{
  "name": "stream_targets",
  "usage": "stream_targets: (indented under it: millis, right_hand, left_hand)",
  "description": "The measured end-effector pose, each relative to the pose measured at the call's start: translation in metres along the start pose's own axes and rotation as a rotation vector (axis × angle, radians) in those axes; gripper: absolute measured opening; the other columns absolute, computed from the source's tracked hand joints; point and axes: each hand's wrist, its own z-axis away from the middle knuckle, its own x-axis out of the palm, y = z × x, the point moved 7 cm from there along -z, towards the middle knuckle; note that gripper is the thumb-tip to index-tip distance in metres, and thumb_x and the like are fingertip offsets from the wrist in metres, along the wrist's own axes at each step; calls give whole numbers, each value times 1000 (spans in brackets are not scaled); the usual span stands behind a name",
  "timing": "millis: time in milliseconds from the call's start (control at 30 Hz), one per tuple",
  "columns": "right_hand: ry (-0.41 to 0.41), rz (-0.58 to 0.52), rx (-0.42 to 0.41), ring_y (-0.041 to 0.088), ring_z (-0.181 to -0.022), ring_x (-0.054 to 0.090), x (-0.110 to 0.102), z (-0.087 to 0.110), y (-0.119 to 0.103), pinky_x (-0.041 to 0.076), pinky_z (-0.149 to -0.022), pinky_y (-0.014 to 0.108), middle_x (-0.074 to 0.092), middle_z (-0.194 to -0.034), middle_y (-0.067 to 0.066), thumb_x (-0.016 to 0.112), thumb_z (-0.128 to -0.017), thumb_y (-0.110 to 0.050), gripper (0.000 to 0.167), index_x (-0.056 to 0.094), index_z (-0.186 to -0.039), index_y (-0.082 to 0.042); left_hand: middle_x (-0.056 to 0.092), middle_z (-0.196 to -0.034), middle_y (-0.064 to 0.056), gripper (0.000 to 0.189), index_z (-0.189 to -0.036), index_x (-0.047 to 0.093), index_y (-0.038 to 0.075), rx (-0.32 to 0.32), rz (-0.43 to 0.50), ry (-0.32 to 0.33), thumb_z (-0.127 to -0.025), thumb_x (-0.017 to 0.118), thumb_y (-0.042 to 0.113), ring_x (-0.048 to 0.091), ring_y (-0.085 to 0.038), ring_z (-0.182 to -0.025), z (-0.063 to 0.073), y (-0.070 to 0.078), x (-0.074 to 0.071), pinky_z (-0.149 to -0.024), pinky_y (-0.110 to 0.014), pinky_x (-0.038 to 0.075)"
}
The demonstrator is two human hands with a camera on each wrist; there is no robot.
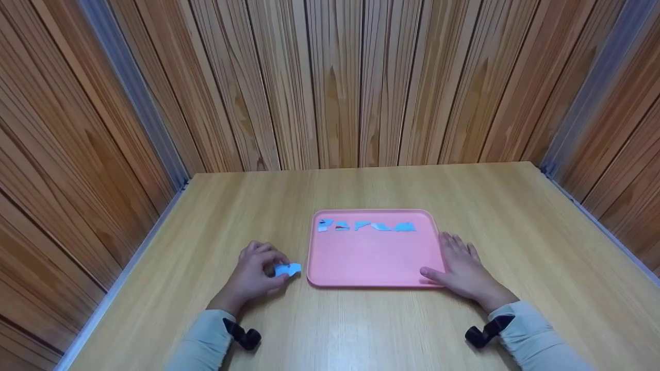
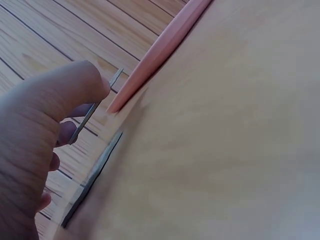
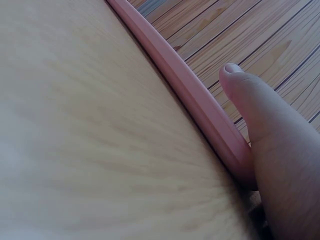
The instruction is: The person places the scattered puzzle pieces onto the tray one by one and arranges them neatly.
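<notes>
My left hand (image 1: 256, 270) is just left of the pink tray (image 1: 374, 263), above the table. It pinches a thin flat piece (image 2: 90, 115) between thumb and fingers. Below that, a second thin flat piece (image 2: 95, 175) lies on the table in the left wrist view. From the head, light blue irregular material (image 1: 289, 269) shows at the left fingertips; which of the two pieces it is, I cannot tell. My right hand (image 1: 461, 270) rests with straight fingers along the tray's right edge, its thumb (image 3: 245, 90) reaching over the rim.
Several torn-looking blue pieces (image 1: 380, 226) lie in a row along the tray's far side, one with a red mark. The wooden table (image 1: 247, 206) ends at plank-patterned walls (image 1: 335, 103) at the back and sides.
</notes>
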Motion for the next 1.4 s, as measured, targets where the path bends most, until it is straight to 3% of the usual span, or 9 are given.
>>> stream_targets:
  millis: [367,533,733,967,1233,1400]
  right_hand:
    - [10,6,-8,53,-149,8,-1,0,-2,-1,-115,67,17,-160,35,60,-91,-62,109,14,-154,14]
    - [15,10,-15,53,-148,9,-2,0,-2,0,-115,67,18,-160,35,61,-91,-62,109,14,-154,14]
    - [-1,16,-1,53,-149,8,-2,1,0,-1,-115,67,16,-160,35,59,-92,-62,109,12,-154,14]
    - [2,8,4,53,-148,8,-1,1,1,-1,-115,66,17,-160,35,60,-91,-62,109,13,-154,14]
    - [-6,10,9,52,-149,7,-1,0,2,-2,-115,66,16,-161,35,59,-91,-63,110,13,-154,14]
    - [-6,9,13,52,-149,7,-2,1,2,-2,-116,66,15,-161,35,60,-91,-63,110,13,-155,13]
  left_hand:
    - [57,-104,16,20,-93,72,41,-41,16,-20,-79,85,34,38,-19,-112,-15,9,11,-92,-42,36]
    - [58,-102,16,19,-93,74,39,-32,27,-5,-79,85,34,38,-19,-111,-24,15,17,-91,-42,37]
    - [57,-103,17,20,-91,73,40,-23,5,-15,-76,86,46,38,-19,-114,-38,24,29,-95,-45,36]
    - [61,-108,13,17,-91,73,33,59,-47,-33,-79,85,36,40,-22,-118,-50,40,39,-110,-53,24]
    - [58,-111,14,16,-91,71,38,-23,-32,-65,-81,83,38,34,-23,-127,-59,45,49,-110,-55,26]
    - [57,-110,14,17,-92,71,38,-32,-35,-73,-81,84,37,35,-23,-126,-67,49,55,-111,-54,25]
